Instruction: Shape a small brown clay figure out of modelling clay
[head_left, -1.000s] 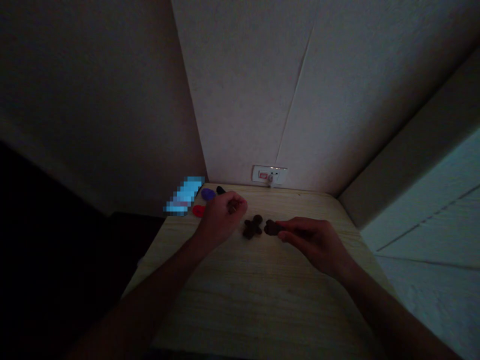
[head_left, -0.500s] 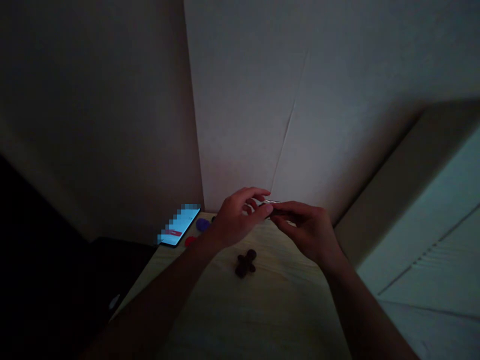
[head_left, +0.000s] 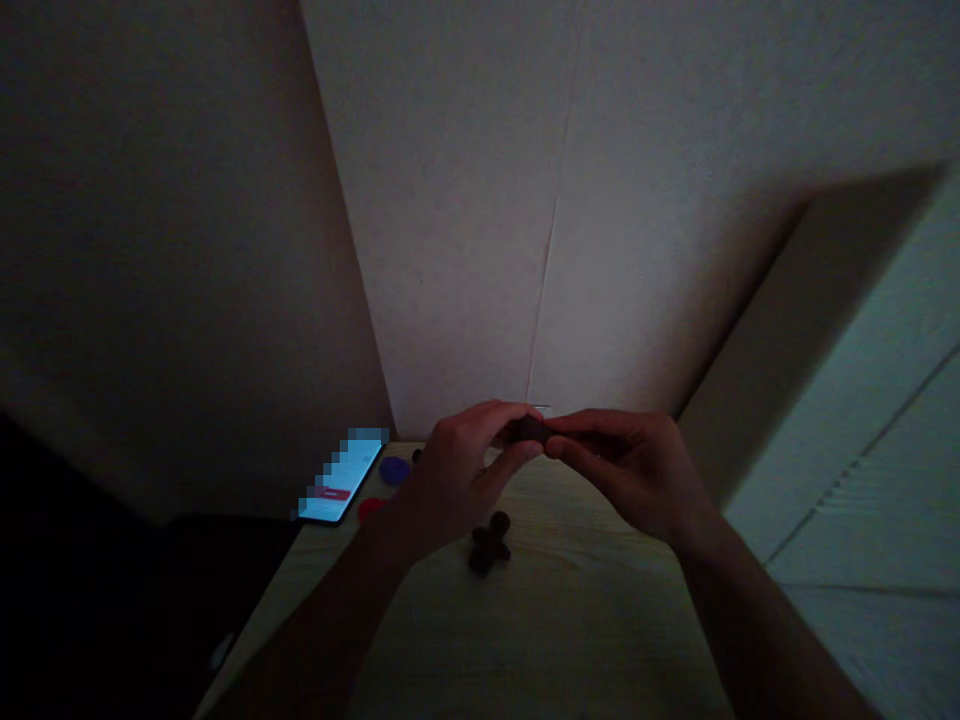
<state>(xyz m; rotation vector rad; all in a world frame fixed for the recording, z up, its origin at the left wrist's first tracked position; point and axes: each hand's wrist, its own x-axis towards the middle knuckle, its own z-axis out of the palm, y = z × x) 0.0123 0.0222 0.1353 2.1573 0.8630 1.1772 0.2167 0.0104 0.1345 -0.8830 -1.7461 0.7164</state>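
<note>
the person's left hand (head_left: 469, 475) and right hand (head_left: 637, 470) meet over the table (head_left: 592, 630) – fingers and thumbs closed, pinching one small dark piece (head_left: 531, 431) between them. a dark brown figure (head_left: 490, 545) lies nearer the person; a purple disc (head_left: 394, 470) and red disc (head_left: 370, 510) sit left, near a lit phone (head_left: 345, 480).
</note>
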